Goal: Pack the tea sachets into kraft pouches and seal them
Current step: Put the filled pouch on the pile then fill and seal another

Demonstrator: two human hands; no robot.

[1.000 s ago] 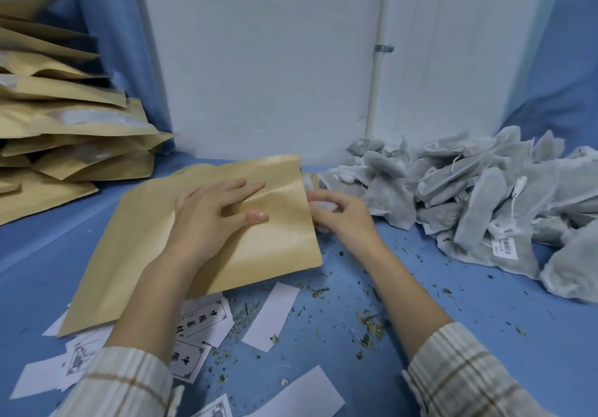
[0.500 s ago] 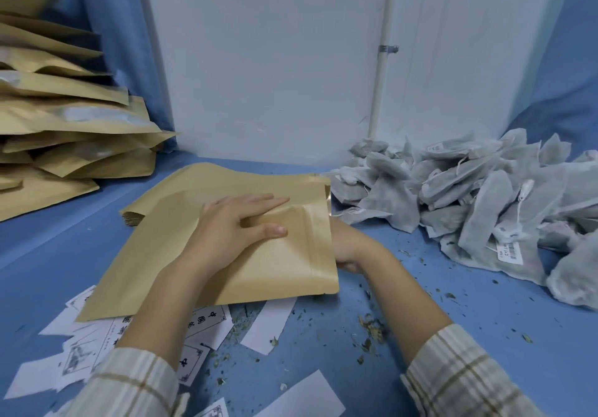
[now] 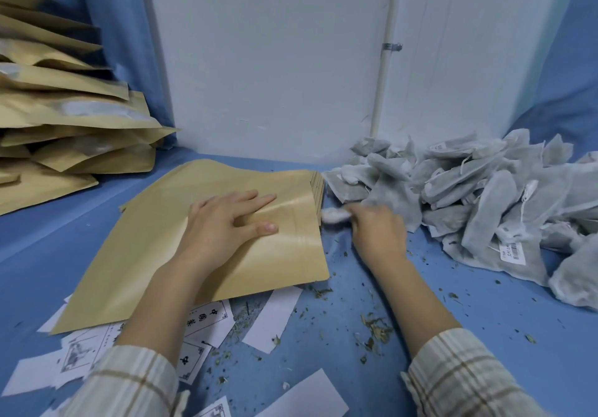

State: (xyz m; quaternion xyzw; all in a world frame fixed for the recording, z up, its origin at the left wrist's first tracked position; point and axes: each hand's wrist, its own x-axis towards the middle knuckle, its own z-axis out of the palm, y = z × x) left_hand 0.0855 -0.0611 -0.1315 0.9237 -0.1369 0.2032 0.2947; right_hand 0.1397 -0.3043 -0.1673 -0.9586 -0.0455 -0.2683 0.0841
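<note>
Since the earlier frame, right hand (image 3: 377,235) has come out from beside the pouch mouth and now lies on the blue table cover (image 3: 485,313), motion-blurred; a small white piece (image 3: 333,215) sits at its fingertips, but whether the fingers pinch it cannot be told

Head view: left hand (image 3: 226,222) rests flat on the top kraft pouch (image 3: 259,264), fingers straight and spread, thumb laid near the pouch's zip strip, holding nothing. Pouch is matte tan paper, flat and rectangular, its mouth edge facing right. It lies on a stack of empty pouches (image 3: 318,186) whose layered edges show at the right side

Tea sachets (image 3: 479,196) form a loose heap at right: grey fibrous mesh, soft pillow shapes, strings and printed tags among them. Heap's near edge is just beside the right hand

Bare cover lies between pouch and heap, littered with dry leaf crumbs (image 3: 372,329). White paper labels (image 3: 207,322) lie scattered by the pouch's near edge, some tucked under it. Filled pouches (image 3: 74,118) stacked far left, well apart
</note>
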